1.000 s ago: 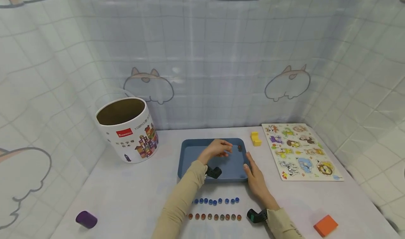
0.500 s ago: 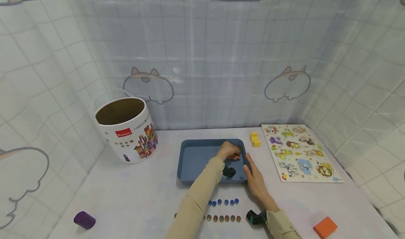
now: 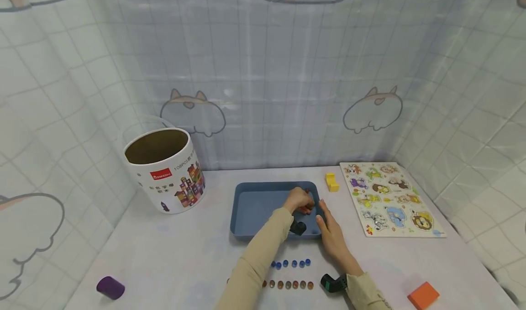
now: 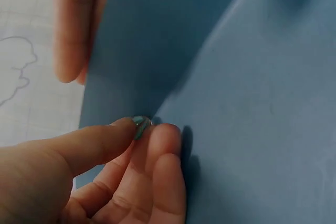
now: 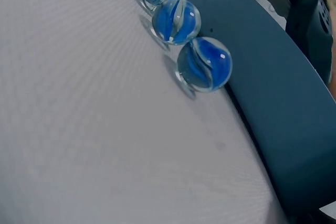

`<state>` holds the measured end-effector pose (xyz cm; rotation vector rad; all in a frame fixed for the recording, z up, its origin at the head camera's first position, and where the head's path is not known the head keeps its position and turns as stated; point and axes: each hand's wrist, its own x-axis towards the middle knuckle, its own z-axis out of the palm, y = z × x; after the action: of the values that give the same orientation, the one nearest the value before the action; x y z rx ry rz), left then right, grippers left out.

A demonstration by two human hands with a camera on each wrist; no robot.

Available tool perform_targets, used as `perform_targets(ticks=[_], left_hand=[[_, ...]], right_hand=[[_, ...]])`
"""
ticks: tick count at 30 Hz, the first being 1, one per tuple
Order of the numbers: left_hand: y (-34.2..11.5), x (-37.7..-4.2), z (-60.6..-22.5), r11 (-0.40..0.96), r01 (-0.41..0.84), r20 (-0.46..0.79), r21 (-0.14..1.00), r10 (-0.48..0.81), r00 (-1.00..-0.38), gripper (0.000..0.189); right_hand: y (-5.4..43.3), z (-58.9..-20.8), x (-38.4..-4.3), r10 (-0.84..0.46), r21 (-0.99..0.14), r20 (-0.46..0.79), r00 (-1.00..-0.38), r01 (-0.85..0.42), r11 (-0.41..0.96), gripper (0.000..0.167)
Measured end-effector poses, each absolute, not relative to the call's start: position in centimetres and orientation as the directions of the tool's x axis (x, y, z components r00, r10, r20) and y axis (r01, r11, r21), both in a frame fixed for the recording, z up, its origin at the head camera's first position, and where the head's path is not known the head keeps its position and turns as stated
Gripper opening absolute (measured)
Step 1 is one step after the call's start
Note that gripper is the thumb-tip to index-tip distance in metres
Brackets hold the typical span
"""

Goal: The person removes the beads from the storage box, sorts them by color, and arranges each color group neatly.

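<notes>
In the head view my left hand (image 3: pixel 299 200) is down inside the blue tray (image 3: pixel 250 234), near its right end. Thumb and fingertips pinch a glass marble (image 4: pixel 142 125) with a teal streak, close to the tray wall in the left wrist view; the fingers partly cover it. My right hand (image 3: pixel 334 239) rests along the outside of the tray's right rim, fingers straight. In front of the tray lie a row of blue marbles (image 3: pixel 285 263) and a row of brownish marbles (image 3: pixel 288 284). My left sleeve hides the left part of both rows. Blue-swirled marbles (image 5: pixel 205 64) appear large in the right wrist view.
A white bucket (image 3: pixel 172 186) stands at the back left. A yellow block (image 3: pixel 332 182) and an animal puzzle board (image 3: pixel 392 200) lie right of the tray. A purple cylinder (image 3: pixel 110 287) is at front left, an orange block (image 3: pixel 423 295) at front right. Curtains (image 3: pixel 263 95) surround the table.
My left hand has moved right inside the tray, toward its right end, and its sleeve now covers more of the marble rows. My right hand has stayed at the rim.
</notes>
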<state>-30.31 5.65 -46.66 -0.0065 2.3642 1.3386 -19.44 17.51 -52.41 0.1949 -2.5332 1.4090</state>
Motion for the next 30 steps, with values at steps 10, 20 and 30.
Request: perform_targets(ticks=[10, 20, 30], left_hand=[[1.5, -29.6, -44.5, 0.45, -0.132, -0.3, 0.883, 0.326, -0.896, 0.018], [-4.9, -29.0, -42.2, 0.298, -0.093, -0.222, 0.95, 0.438, -0.871, 0.028], [-11.5, -25.7, -41.3, 0.203, -0.079, -0.162, 0.976, 0.435, -0.886, 0.033]], right_hand=[[17.2, -52.5, -19.4, 0.015, -0.813, 0.255, -0.967, -0.206, 0.545, 0.052], [17.4, -52.3, -19.1, -0.001, -0.819, 0.252, -0.968, -0.213, 0.533, 0.054], [17.4, -52.1, -19.1, -0.009, -0.818, 0.233, -0.972, -0.201, 0.539, 0.055]])
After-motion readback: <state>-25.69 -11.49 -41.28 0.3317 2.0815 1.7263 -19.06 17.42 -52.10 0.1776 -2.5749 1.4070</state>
